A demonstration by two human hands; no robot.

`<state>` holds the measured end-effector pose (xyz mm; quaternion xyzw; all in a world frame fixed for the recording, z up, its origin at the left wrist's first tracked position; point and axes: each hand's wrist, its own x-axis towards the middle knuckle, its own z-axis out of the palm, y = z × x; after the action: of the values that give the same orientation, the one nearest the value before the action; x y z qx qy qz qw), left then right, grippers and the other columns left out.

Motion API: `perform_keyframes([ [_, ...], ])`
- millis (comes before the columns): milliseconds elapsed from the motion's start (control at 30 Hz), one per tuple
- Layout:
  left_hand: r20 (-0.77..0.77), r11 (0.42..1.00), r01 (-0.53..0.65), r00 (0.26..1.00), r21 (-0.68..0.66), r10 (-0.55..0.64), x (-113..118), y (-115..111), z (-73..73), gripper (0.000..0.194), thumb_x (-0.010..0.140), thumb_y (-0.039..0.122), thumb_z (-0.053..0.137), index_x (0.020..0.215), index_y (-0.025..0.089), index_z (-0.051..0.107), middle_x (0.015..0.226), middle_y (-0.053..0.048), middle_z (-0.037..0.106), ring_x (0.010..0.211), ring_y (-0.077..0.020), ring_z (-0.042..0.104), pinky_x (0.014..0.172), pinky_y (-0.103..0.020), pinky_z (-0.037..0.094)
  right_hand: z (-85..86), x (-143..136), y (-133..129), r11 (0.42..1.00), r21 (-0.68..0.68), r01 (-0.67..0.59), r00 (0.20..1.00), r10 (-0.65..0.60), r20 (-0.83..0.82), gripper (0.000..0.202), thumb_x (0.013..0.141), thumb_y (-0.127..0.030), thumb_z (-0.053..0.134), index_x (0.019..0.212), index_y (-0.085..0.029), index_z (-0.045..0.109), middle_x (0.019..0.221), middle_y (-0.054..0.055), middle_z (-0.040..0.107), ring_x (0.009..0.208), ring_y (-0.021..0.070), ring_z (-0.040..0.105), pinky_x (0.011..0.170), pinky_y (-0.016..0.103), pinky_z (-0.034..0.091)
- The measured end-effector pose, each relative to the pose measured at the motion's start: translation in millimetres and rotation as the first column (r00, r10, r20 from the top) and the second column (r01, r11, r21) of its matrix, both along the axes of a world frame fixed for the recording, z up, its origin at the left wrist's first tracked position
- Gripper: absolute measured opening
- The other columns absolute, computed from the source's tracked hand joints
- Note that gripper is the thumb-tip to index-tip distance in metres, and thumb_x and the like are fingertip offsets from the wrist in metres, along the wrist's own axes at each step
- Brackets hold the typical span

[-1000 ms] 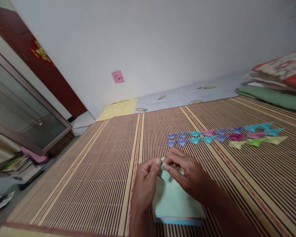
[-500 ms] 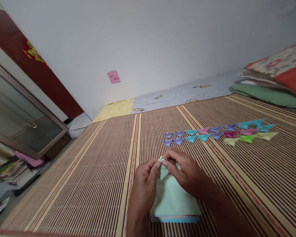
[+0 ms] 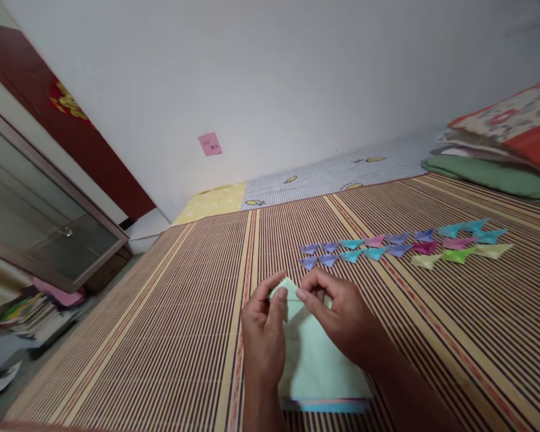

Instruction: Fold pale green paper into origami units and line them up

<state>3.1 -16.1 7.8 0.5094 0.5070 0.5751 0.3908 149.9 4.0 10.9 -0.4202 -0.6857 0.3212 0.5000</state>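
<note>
A small folded pale green paper (image 3: 291, 291) is between my hands. My left hand (image 3: 266, 330) grips its left side between thumb and fingers, and my right hand (image 3: 337, 312) pinches its right corner. Below them lies a stack of square papers (image 3: 324, 366), pale green on top, with pink and blue edges showing at the front. Beyond my hands, two rows of folded paper pieces (image 3: 425, 247) in purple, blue, pink, green and yellow rest on the striped mat (image 3: 184, 324).
Folded bedding (image 3: 481, 174) and a floral pillow (image 3: 513, 120) lie at the right. A pink note (image 3: 210, 144) is on the wall. At the left are a glass-door cabinet (image 3: 40, 210) and a pile of books (image 3: 24, 315).
The folded green paper now shows more of its face, a wider pointed shape. My hands have moved slightly apart, and the view has shifted a little.
</note>
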Motion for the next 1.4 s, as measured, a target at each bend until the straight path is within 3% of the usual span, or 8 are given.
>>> perform_keyframes([
  [67,0.078,0.999,-0.028,0.997,0.02,0.027,2.5,-1.0,0.7,0.029,0.091,0.038,0.069,0.116,0.023,0.063,0.095,-0.002,0.065,0.08,-0.0156,0.06,0.069,-0.024,0.048,0.6,-0.2,-0.3,1.0,0.018,-0.008,1.0,0.008,-0.003,0.017,0.093,-0.023,0.057,0.076,-0.02,0.057,0.068,-0.003,0.054,0.064,0.015,0.05,0.06,0.028,0.038],
  [233,0.08,0.998,-0.051,0.996,0.042,0.047,4.5,-3.5,1.2,0.02,0.087,0.035,0.075,0.09,0.021,0.062,0.077,0.002,0.06,0.067,-0.0128,0.054,0.06,-0.021,0.046,3.9,1.9,-2.3,0.996,0.084,-0.004,1.0,0.005,-0.008,0.017,0.094,-0.02,0.056,0.077,-0.021,0.055,0.073,-0.002,0.056,0.069,0.0155,0.053,0.064,0.029,0.04],
  [367,0.043,0.999,-0.009,0.999,0.034,0.008,2.1,-3.9,0.9,0.019,0.088,0.037,0.073,0.087,0.019,0.067,0.069,0.003,0.058,0.06,-0.0118,0.05,0.056,-0.021,0.042,5.5,2.4,-3.6,0.992,0.123,0.011,1.0,-0.01,-0.013,0.016,0.094,-0.018,0.054,0.078,-0.021,0.055,0.077,-0.001,0.057,0.073,0.0164,0.055,0.067,0.03,0.041],
  [533,0.038,0.986,-0.04,0.999,0.16,0.034,2.8,-2.9,3.5,0.015,0.09,0.031,0.071,0.083,0.018,0.074,0.089,-0.005,0.069,0.08,-0.0174,0.062,0.072,-0.026,0.05,3.6,0.4,-2.2,0.989,0.147,0.002,0.998,0.007,-0.06,0.016,0.094,-0.017,0.055,0.078,-0.022,0.054,0.077,-0.001,0.058,0.073,0.0163,0.055,0.068,0.029,0.043],
  [633,0.05,0.978,-0.083,0.996,0.193,0.075,5.0,-2.5,4.9,0.015,0.088,0.029,0.073,0.077,0.018,0.075,0.082,-0.003,0.068,0.077,-0.0172,0.062,0.071,-0.026,0.05,4.0,-2.1,-2.7,0.99,0.144,0.0,0.997,0.012,-0.082,0.015,0.094,-0.019,0.058,0.079,-0.021,0.057,0.076,-0.001,0.058,0.071,0.0158,0.054,0.066,0.029,0.042],
  [900,0.121,0.973,-0.206,0.974,0.108,0.192,11.3,-3.9,2.6,0.016,0.082,0.033,0.08,0.084,0.017,0.077,0.072,-0.001,0.069,0.067,-0.0148,0.061,0.063,-0.024,0.051,4.8,-3.9,-7.2,0.995,0.094,0.019,0.996,-0.011,-0.086,0.018,0.096,-0.024,0.057,0.078,-0.021,0.057,0.073,-0.001,0.059,0.068,0.0159,0.056,0.063,0.029,0.044],
  [1400,0.13,0.948,-0.292,0.952,0.129,0.275,19.4,-2.7,0.6,0.013,0.079,0.028,0.081,0.079,0.017,0.073,0.072,0.0,0.067,0.063,-0.0118,0.059,0.059,-0.021,0.05,5.0,-6.7,-5.7,0.983,0.141,0.116,0.992,-0.106,-0.071,0.016,0.089,-0.019,0.058,0.074,-0.022,0.054,0.066,-0.002,0.058,0.061,0.0145,0.055,0.058,0.028,0.045],
])
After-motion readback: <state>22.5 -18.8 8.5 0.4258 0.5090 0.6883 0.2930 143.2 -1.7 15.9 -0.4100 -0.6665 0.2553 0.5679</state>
